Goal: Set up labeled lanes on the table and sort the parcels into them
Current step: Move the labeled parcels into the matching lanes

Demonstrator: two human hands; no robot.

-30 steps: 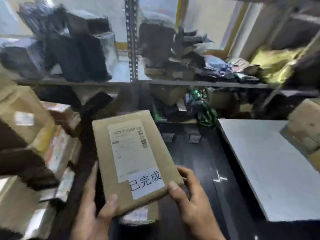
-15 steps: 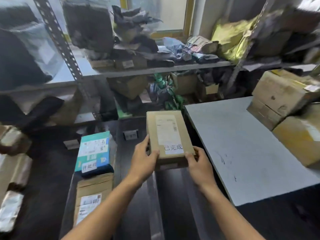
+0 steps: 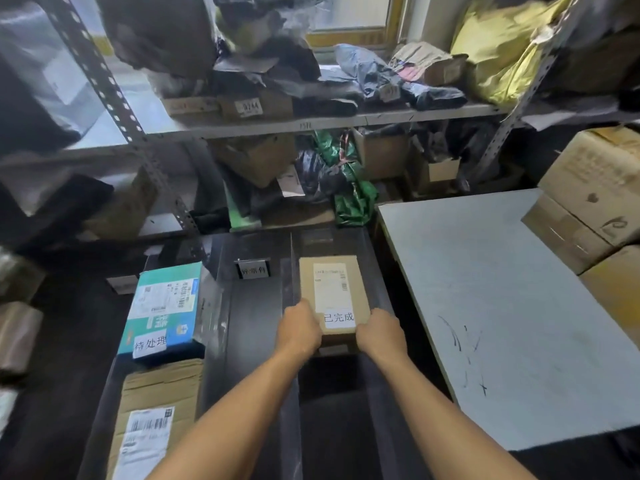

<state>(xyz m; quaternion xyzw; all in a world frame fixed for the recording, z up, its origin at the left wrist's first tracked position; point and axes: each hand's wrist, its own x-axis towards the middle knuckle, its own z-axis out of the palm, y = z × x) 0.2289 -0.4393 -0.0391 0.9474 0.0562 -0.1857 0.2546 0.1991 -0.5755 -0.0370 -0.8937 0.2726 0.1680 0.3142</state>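
Both arms reach straight forward; the left hand [image 3: 299,329] and right hand [image 3: 381,332] curl around the near corners of a brown parcel [image 3: 332,289], gripping it flat between them, label up. Left of the parcel stands a small lane sign [image 3: 254,270], farther left a teal box [image 3: 166,310]; right of it a white board [image 3: 485,306]

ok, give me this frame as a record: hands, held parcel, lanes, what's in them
held: parcel, brown, sticker 已完成
left hand: grips its near left corner
right hand: grips its near right corner
place: right lane of table; contact cannot tell
middle lane: sign at far end
left lane: teal box, sticker 待处理; brown box nearer
beside table: white board, on the right
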